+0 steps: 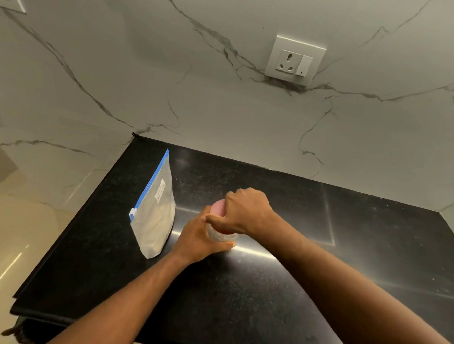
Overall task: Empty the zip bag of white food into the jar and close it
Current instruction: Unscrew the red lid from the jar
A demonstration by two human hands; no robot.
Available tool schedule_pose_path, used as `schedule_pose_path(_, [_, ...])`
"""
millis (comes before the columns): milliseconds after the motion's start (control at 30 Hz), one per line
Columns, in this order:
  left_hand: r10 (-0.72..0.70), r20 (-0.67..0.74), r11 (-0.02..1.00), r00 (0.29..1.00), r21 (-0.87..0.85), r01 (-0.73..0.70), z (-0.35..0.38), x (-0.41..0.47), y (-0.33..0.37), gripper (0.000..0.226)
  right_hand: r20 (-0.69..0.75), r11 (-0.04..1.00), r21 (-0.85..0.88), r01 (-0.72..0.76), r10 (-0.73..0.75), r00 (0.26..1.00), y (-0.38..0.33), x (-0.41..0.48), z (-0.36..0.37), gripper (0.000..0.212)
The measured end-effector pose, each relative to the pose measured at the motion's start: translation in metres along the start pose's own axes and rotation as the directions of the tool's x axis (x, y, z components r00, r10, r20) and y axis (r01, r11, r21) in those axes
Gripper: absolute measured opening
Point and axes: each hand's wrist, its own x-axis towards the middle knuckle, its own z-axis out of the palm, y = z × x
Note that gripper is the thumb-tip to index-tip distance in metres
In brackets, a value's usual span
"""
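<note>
i have both hands on the jar [220, 234] near the middle of the black tabletop [266, 294]. my left hand [199, 239] wraps the jar's clear body from the left side, fingers [222, 245] curled around the lower front and clamped on it. my right hand [246, 211] comes in from the right and sits on top, its fingers closed down over the pink lid [217, 208], thumb lying across the near edge of the lid. only a slice of pink on the left and a patch of clear wall under my right hand are visible — the rest of the jar is hidden by my hands, so i cannot tell what is inside it.

the zip bag [154, 215] stands upright on the tabletop just left of the jar, near my left hand but not touching it. its blue zip strip [152, 184] runs along the top edge with a white slider [132, 213] at the near end, and a small white label [161, 190] sits on the side facing me. pale white food fills the lower part of the bag.

behind the tabletop rises a white marble-patterned wall [224, 113] with a socket and switch plate [294, 60] above and to the right of the jar. pale floor [9, 238] shows at the left.
</note>
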Motion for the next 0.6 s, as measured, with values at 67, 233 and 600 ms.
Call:
schedule_pose_path(67, [0.009,-0.012,1.000,1.000,-0.017,-0.009,0.002,0.002,-0.001,0.090,0.039,0.993,0.114,0.021,-0.025,0.999,-0.004,0.001,-0.004,0.063])
schedule_pose_path(233, [0.047,-0.019,0.994,0.999,-0.102,-0.048,-0.002,-0.001,-0.006,0.090,0.248,0.923,0.170,0.345,-0.378,0.892,0.001,0.001,-0.029,0.064])
schedule_pose_path(600, [0.010,-0.005,0.994,1.000,-0.107,-0.010,-0.003,-0.004,-0.001,0.095,0.058,0.949,0.105,0.298,-0.305,0.951,0.001,-0.003,-0.009,0.075])
